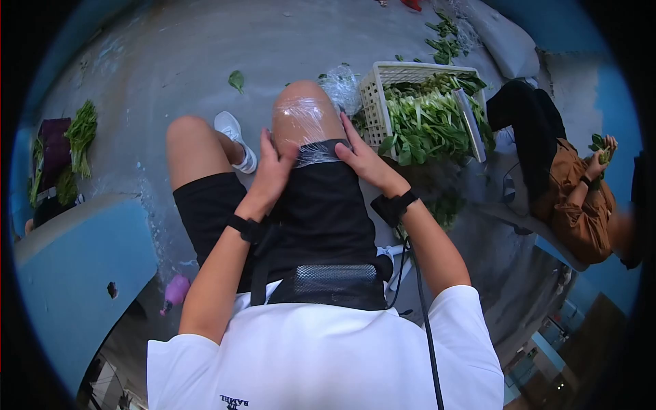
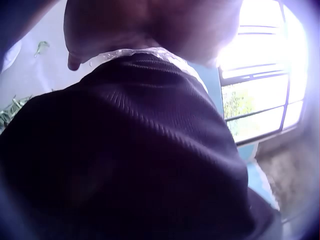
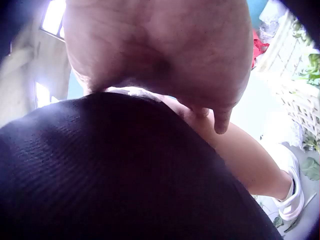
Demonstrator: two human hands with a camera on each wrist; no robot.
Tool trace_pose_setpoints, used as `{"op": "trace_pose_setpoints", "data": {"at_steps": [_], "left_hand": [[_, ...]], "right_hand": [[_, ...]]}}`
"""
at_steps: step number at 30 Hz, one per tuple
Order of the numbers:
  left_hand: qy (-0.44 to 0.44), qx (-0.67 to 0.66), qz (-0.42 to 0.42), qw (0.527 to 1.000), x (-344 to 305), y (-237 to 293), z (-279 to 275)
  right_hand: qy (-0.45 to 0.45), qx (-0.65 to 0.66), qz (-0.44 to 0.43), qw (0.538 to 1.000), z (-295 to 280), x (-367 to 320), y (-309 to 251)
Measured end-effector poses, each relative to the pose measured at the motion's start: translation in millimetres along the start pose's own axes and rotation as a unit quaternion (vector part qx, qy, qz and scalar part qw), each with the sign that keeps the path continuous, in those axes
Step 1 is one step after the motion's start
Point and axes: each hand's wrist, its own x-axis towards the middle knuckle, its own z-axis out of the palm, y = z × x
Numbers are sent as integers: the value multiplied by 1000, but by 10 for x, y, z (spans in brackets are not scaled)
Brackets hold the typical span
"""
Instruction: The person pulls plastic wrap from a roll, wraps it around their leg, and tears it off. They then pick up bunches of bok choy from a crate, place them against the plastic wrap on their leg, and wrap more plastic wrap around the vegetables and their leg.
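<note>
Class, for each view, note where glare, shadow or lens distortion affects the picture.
Head view: edges bow into black corners; bright glints streak the clear film. Left wrist view: window blown out, shorts nearly black. Right wrist view: right hand dim, floor washed out.

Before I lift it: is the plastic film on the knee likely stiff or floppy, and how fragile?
The film is probably floppy, as it wrinkles over the knee. Being see-through and apparently thin, it is likely very light and could tear if pulled hard.
</note>
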Motion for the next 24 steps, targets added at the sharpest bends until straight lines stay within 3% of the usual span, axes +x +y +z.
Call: {"op": "trace_pose_setpoints", "data": {"at_steps": [1, 3, 5, 7, 9, 11, 14, 17, 18, 24], "left_hand": [[9, -103, -39, 994, -6, 101, 7], [43, -167, -212, 962, 3, 466, -41], [71, -165, -212, 961, 114, 307, -240], [15, -133, -180, 975, 89, 485, -323], [66, -137, -155, 976, 33, 579, -271], [91, -118, -39, 988, 17, 564, -303], [127, -98, 27, 987, -123, 888, -158], [143, -48, 82, 985, -106, 909, -234], [139, -27, 109, 984, -93, 911, -267], [168, 4, 134, 977, -223, 888, -520]], "right_hand": [[3, 0, 2, 1000, -47, -25, 33], [24, 93, 54, 994, -140, -43, 129], [99, 123, 136, 978, -243, 2, -22], [104, 153, 136, 973, -367, 107, -54], [124, 163, 139, 969, -429, 251, 19], [193, 79, 86, 974, -402, 374, 67], [231, -8, 15, 973, -349, 432, -28], [205, -46, -14, 978, -172, 319, -251], [174, -109, -80, 976, -152, 295, -266], [61, -155, -70, 984, 16, 195, -397]]}}
